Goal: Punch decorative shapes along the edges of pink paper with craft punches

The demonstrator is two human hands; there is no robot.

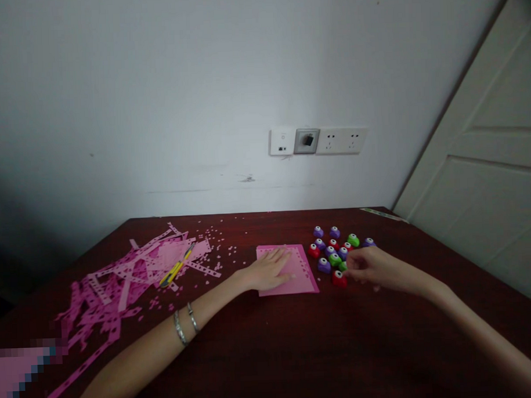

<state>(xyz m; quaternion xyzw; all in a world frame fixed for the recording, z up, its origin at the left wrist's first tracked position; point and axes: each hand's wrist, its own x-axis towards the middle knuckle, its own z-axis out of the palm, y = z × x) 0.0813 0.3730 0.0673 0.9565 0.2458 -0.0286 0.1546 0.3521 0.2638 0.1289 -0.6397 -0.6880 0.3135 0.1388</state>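
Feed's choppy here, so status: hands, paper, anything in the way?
Left hand spread flat on pink paper. Right hand at coloured punches, grip unclear. Pink scraps and yellow cutter off to the left, clear of the paper.

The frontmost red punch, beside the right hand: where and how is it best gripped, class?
Probably by the rounded sides of the red punch, below its white-topped eye, coming from the near right. Its eye faces upward, no punch stands in front, other punches crowd behind, and the right hand is at its right.
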